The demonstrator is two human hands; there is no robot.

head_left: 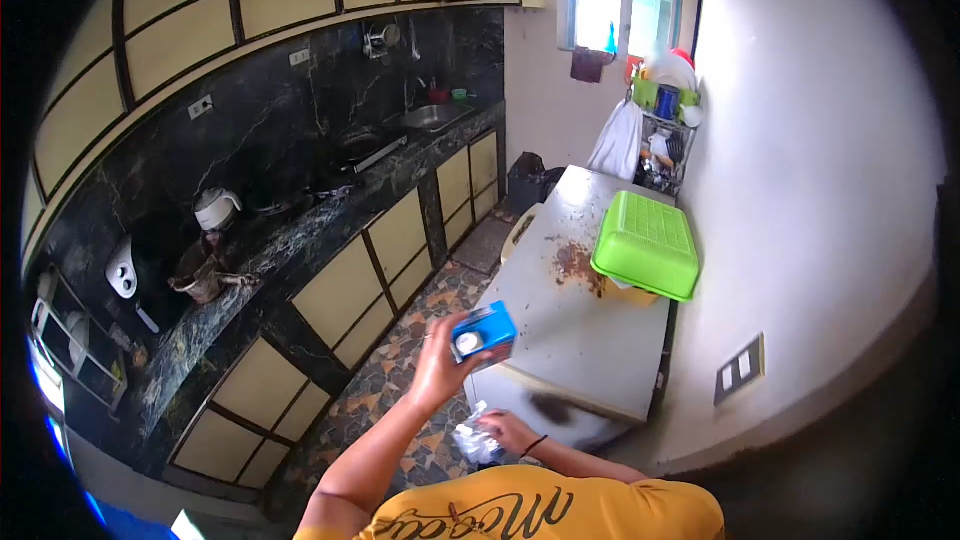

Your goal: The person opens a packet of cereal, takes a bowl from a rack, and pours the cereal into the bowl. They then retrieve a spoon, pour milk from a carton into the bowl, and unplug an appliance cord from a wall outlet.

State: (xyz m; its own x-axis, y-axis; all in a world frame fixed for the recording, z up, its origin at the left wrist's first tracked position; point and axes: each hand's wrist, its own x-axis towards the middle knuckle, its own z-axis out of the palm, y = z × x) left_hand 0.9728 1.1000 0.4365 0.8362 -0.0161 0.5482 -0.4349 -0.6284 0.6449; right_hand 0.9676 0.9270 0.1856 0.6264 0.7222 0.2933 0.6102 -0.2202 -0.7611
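Note:
My left hand [436, 364] is wrapped round a blue carton [492, 328] with a white round cap on its top, held up over the near left edge of the white table [560, 335]. Lower and a little to the right, my right hand [508, 432] grips a crumpled, shiny silvery wrapper [475, 437]. The wrapper hangs in front of the tiled floor, beside the table's near end. Between the two hands there is a gap.
A bright green basket [648, 243] lies upside down on the table's right side, near brown stains. Along the left runs a dark marble counter [290, 250] with a white kettle [216, 208], a pot [200, 278] and a sink [435, 117]. A rack stands behind the table.

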